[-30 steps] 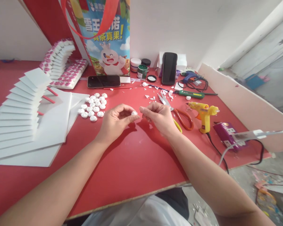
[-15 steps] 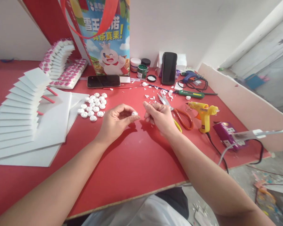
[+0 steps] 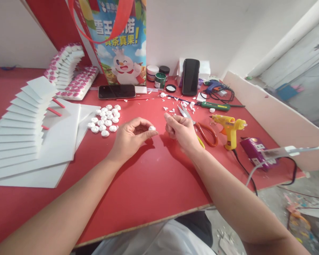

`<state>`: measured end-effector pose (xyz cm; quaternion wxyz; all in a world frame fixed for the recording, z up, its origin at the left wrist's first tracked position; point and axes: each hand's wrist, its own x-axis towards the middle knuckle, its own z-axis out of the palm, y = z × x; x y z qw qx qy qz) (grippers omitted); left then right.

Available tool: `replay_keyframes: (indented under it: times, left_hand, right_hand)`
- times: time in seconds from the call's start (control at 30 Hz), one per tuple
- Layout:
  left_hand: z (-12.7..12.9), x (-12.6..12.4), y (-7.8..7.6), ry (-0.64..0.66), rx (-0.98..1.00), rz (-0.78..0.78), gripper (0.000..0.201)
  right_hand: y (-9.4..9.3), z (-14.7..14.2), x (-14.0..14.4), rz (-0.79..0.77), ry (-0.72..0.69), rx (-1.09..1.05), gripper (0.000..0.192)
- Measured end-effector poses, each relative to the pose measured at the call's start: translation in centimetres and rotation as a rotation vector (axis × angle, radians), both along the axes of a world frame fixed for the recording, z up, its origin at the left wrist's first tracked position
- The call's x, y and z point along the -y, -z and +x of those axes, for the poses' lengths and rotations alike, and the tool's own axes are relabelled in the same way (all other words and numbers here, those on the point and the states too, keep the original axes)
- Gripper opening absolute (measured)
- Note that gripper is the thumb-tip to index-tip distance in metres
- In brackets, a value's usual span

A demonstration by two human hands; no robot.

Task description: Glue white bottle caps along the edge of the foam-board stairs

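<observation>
Between thumb and forefinger, my left hand (image 3: 135, 134) pinches a small white rosette (image 3: 151, 128) like those on the table. My right hand (image 3: 181, 130) is a short way to the right, fingers curled in and thumb pressed on the forefinger; whatever it may hold is too small or hidden to make out. Several white rosettes (image 3: 105, 120) lie in a cluster left of my left hand. Just beyond my right hand are scissors (image 3: 206, 134) with orange handles, blades partly open, and a yellow handle (image 3: 201, 142) partly hidden by my wrist.
White scraps (image 3: 185, 103) lie behind the scissors. To the right are a yellow glue gun (image 3: 230, 129), a green-handled tool (image 3: 215, 106) and a purple box (image 3: 257, 150). White boards (image 3: 55, 148) cover the left. Paint jars (image 3: 160, 80), phones (image 3: 117, 91) and a printed bag (image 3: 119, 46) stand behind.
My right hand has moved slightly right, away from my left hand, and its fingers are curled tighter. My left hand keeps its place with the rosette.
</observation>
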<state>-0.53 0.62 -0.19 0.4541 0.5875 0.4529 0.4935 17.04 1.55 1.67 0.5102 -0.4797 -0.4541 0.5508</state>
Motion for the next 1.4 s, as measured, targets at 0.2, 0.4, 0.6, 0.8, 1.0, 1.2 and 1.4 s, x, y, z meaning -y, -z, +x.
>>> replay_keyframes:
  times: [0.2,0.4,0.6,0.8,1.0,1.2,1.4]
  left_hand:
    - [-0.02,0.04,-0.01,-0.006,-0.012,0.013,0.030]
    - [0.02,0.10,-0.11,0.001,-0.014,0.022,0.033]
    - [0.05,0.08,-0.04,0.003,-0.016,0.013,0.034]
    - [0.06,0.06,0.02,0.004,-0.019,0.014,0.035]
    - [0.03,0.03,-0.04,0.000,-0.028,0.027,0.036]
    - [0.01,0.13,-0.17,0.003,-0.046,0.026,0.036]
    - [-0.01,0.16,-0.10,0.003,-0.051,0.030,0.037]
  right_hand:
    - [0.05,-0.17,0.05,-0.023,-0.029,-0.020,0.055]
    - [0.13,-0.11,0.01,-0.028,-0.033,-0.051,0.054]
    - [0.30,-0.05,-0.09,-0.002,-0.021,-0.064,0.047]
    - [0.73,0.13,-0.36,0.091,0.023,-0.030,0.018]
    - [0.82,0.19,-0.33,0.060,0.016,0.004,0.016]
    - [0.31,0.08,-0.05,0.000,-0.003,0.078,0.037]
    - [0.45,0.00,-0.01,-0.020,-0.056,0.049,0.043]
